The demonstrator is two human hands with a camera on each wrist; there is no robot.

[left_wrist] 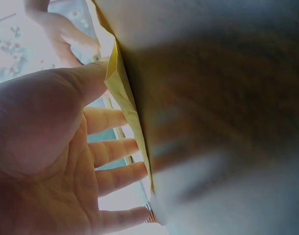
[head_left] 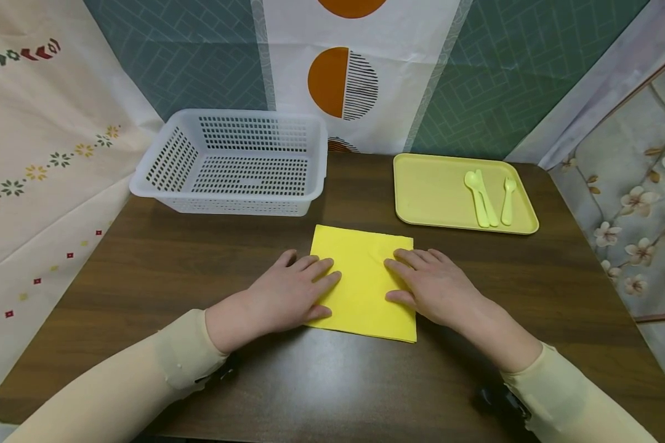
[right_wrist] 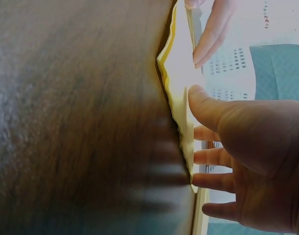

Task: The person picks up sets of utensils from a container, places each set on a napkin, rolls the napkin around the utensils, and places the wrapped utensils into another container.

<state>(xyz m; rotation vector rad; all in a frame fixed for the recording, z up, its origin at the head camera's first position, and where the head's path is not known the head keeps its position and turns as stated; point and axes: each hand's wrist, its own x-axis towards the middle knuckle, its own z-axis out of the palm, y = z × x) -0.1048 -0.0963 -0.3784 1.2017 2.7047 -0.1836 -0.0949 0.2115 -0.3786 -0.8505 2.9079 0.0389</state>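
Observation:
A square of yellow folded cloth or paper (head_left: pixel 362 289) lies flat on the brown table; its exact material is hard to tell. My left hand (head_left: pixel 290 292) rests on its left side with fingers spread and fairly straight. On the right side, my right hand (head_left: pixel 435 286) touches the sheet with extended fingertips. The left wrist view shows the fingertips of the left hand (left_wrist: pixel 56 142) against the sheet's layered edge (left_wrist: pixel 122 93). In the right wrist view, the thumb and fingers of the right hand (right_wrist: pixel 252 156) meet the yellow sheet (right_wrist: pixel 176 93) from above.
A white perforated plastic basket (head_left: pixel 227 206) stands at the back left. At the back right lies a pale yellow tray (head_left: pixel 429 191) holding a spoon (head_left: pixel 476 197), a knife (head_left: pixel 487 200) and a fork (head_left: pixel 508 200). Patterned cloths hang behind and beside the table (head_left: pixel 332 394).

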